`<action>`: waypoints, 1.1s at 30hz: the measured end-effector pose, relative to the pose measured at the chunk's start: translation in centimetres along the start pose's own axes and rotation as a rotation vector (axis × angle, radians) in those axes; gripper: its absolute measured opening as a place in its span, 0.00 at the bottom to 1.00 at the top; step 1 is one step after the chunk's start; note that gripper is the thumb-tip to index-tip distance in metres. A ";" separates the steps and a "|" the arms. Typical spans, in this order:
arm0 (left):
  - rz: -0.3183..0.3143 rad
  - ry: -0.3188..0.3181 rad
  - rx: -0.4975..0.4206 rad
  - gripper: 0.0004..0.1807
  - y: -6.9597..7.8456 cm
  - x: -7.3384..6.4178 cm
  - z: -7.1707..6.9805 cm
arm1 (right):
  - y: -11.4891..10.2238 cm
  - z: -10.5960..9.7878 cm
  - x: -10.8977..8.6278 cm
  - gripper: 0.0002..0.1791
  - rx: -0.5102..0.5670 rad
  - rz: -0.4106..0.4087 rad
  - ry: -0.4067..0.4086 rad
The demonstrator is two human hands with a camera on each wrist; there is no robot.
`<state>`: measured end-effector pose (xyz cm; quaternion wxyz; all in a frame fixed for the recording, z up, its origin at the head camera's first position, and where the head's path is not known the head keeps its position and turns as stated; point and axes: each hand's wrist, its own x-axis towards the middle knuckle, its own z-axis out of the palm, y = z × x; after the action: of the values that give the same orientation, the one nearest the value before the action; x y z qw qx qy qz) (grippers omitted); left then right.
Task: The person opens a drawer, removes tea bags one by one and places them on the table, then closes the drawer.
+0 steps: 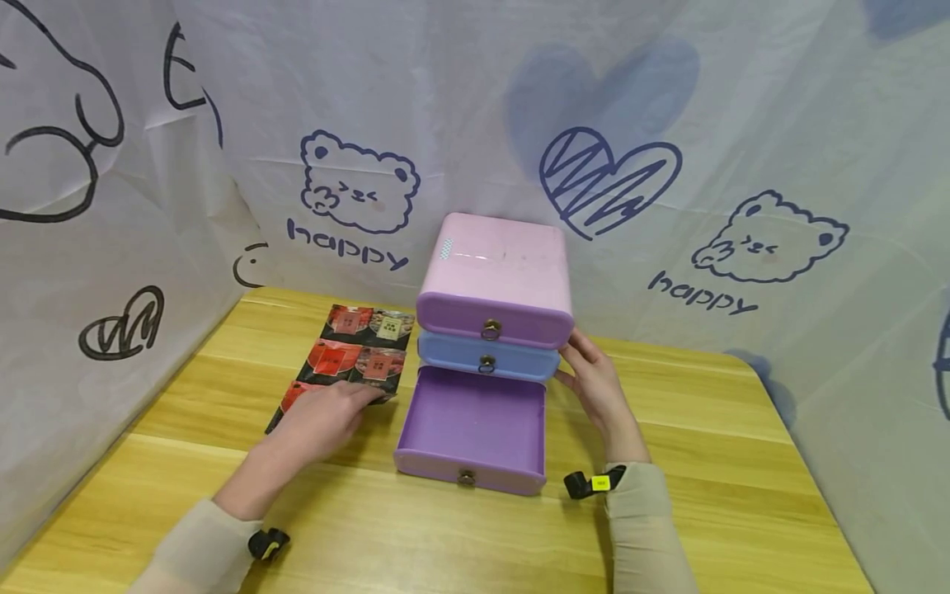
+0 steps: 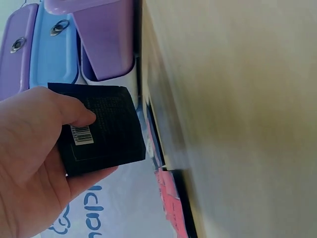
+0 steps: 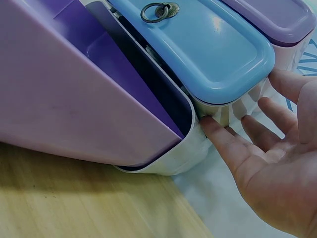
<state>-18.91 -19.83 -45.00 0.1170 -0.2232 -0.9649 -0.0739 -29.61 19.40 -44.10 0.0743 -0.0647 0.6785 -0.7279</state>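
Note:
My left hand (image 1: 322, 421) pinches a small black packet (image 2: 111, 136) with thumb and fingers; a white barcode shows on its back in the left wrist view. This hand is just left of the pulled-out bottom drawer (image 1: 478, 421), a purple one with nothing in it. The small three-drawer cabinet (image 1: 497, 252) has a pink top, with its purple top drawer (image 1: 445, 318) and blue middle drawer (image 1: 445, 351) pushed in. At the cabinet's right side, my right hand (image 1: 597, 392) rests its spread fingertips (image 3: 213, 126) against the wall beside the blue drawer.
Several black and red packets (image 1: 334, 360) lie in rows on the wooden table (image 1: 712, 462), left of the cabinet. White cloth (image 1: 475, 107) with drawn hearts and bears hangs behind the table and along both sides. Each drawer front carries a metal ring pull (image 1: 466, 478).

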 end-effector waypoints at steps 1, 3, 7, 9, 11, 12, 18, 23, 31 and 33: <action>0.001 -0.010 0.004 0.18 0.0 0.0 0.1 | 0.0 0.0 0.0 0.32 0.000 -0.002 -0.001; -0.004 -0.033 0.010 0.18 0.0 0.0 0.2 | 0.0 0.0 0.0 0.32 -0.004 -0.003 -0.001; -0.006 -0.069 0.007 0.18 0.0 0.0 0.6 | 0.0 0.0 0.0 0.32 -0.011 -0.002 0.002; -0.007 -0.081 -0.002 0.18 -0.1 0.0 0.8 | 0.0 0.0 0.0 0.32 -0.010 -0.002 0.003; -0.008 -0.092 -0.013 0.18 0.0 -0.1 0.8 | 0.1 0.0 0.0 0.32 -0.007 -0.003 0.003; -0.010 -0.095 -0.016 0.18 0.0 -0.1 0.8 | 0.1 0.0 0.1 0.32 -0.005 -0.003 0.003; -0.008 -0.105 -0.030 0.21 0.3 -0.2 0.8 | 0.1 0.0 0.1 0.32 -0.003 -0.003 0.002; -0.018 -0.146 -0.056 0.23 0.4 -0.3 0.8 | -0.1 0.0 0.1 0.32 0.004 -0.011 0.000; -0.032 -0.246 -0.080 0.30 0.2 -0.3 0.6 | 0.0 0.0 0.1 0.32 0.004 -0.003 0.001; -0.032 -0.262 -0.085 0.31 0.1 -0.2 0.6 | 0.0 0.0 0.1 0.32 0.000 -0.002 0.001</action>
<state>-18.75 -19.71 -45.61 -0.0205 -0.2200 -0.9714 -0.0866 -29.67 19.37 -44.10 0.0732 -0.0649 0.6783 -0.7282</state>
